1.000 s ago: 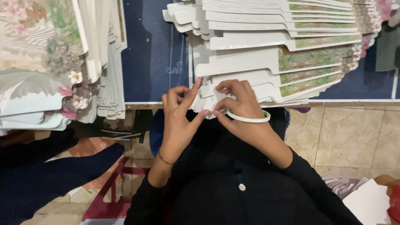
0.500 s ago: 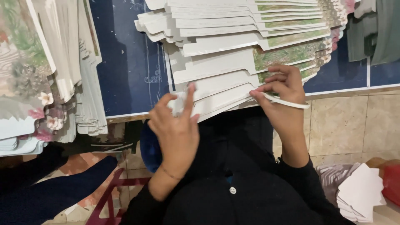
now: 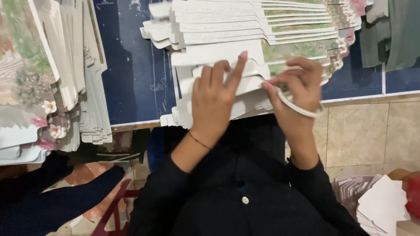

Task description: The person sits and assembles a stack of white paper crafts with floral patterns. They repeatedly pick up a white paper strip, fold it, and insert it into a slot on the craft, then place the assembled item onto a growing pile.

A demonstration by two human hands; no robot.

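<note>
Nearest: black sleeves, then L hand (image 3: 214, 102) w/ fingers (image 3: 238, 70) stretched out, pressing flat on the lowest white card cutouts (image 3: 218, 54) of the fanned stack. R hand (image 3: 297, 87) just beside it, thumb & fingers pinched narrow on a thin white strip (image 3: 302, 110) that curves under the palm. Stack lies on a dark blue board (image 3: 135, 74), another floral-print pile (image 3: 39, 78) far left; beige floor tiles (image 3: 372, 135) at right.
</note>
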